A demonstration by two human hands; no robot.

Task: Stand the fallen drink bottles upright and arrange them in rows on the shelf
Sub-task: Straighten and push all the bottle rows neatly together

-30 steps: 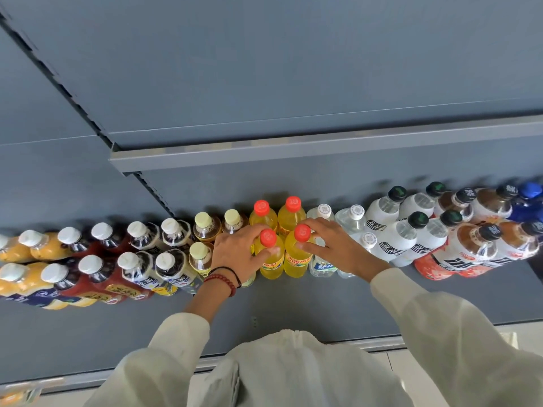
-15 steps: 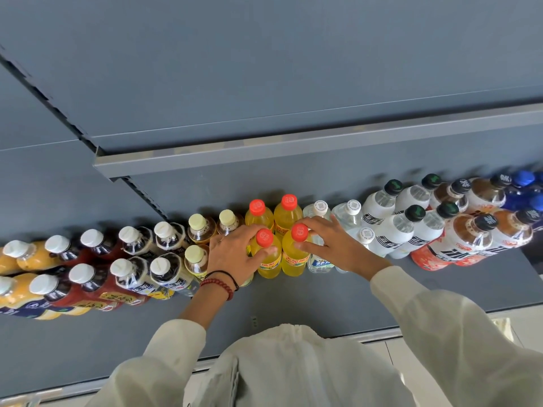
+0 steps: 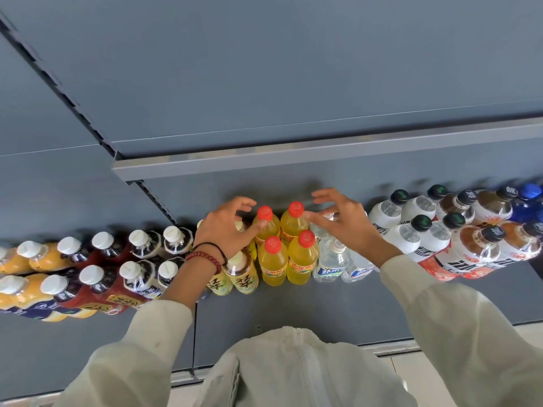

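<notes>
Yellow bottles [image 3: 302, 259] upright | left hand [image 3: 226, 230], right hand [image 3: 345, 227] loose, empty | tea bottles [image 3: 245, 279] part-hidden

Head view, down onto shelf [image 3: 293, 312]

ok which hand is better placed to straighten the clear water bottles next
The right hand, probably: it hovers directly over the clear bottles, fingers spread. The left hand is across the yellow bottles, above the tea bottles.

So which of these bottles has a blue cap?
The blue bottle at the far right end of the back row. Its body is blue too, and no other cap in view is blue.
</notes>
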